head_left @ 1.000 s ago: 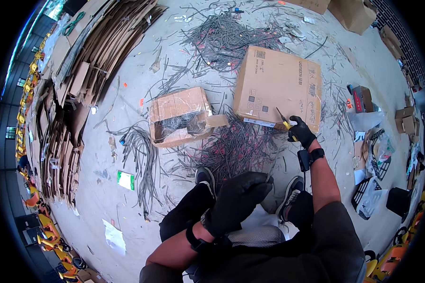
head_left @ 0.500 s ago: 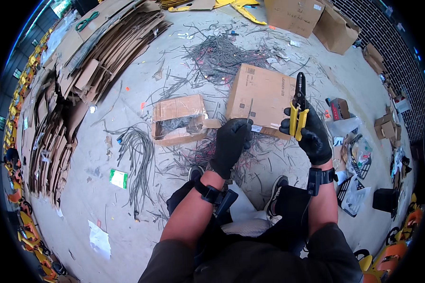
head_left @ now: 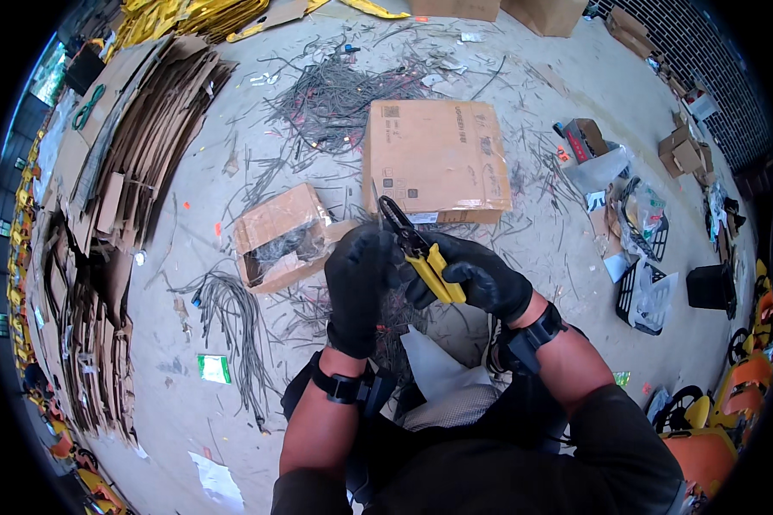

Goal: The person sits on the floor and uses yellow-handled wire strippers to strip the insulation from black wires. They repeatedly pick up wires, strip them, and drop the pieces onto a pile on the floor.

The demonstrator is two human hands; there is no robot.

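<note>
My right hand (head_left: 477, 279), in a black glove, is shut on a pair of yellow-handled pliers (head_left: 421, 256) whose dark jaws point up and left. My left hand (head_left: 358, 283), also in a black glove, is raised right beside the pliers with its fingers curled at the jaws; whether it pinches a wire there is hidden. Both hands are held close together above my lap. Below them lies a heap of thin dark wires (head_left: 395, 313) and a white bag (head_left: 438, 373) between my feet.
A large flat cardboard box (head_left: 438, 159) lies just beyond the hands, and a small open carton (head_left: 279, 236) with wires sits to the left. A wire bundle (head_left: 232, 318) and a bigger tangle (head_left: 335, 94) lie on the concrete floor. Flattened cardboard stacks (head_left: 103, 215) line the left; debris lies right.
My right hand has come in from the big box toward my body with the pliers. My left hand rose from my lap to meet it. The view has tilted down.
</note>
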